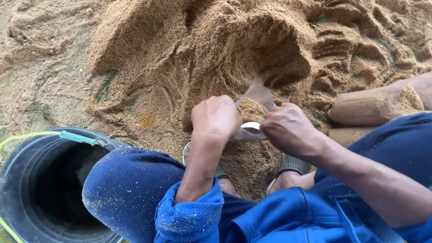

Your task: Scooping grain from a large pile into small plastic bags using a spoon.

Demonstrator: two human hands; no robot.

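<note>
While both hands close on the small clear plastic bag [252,111] part-filled with sawdust, the left hand [215,118] gripping its side and the right hand [286,127] pinching its mouth, the step looks like filling; next it likely needs topping up and sealing. Packed bags [381,104] lie just right, the sawdust heap [248,29] ahead, a black bucket [46,197] left on mossy ground

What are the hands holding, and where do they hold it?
Both the left hand and the right hand hold a clear plastic bag of sawdust by its open top.
</note>
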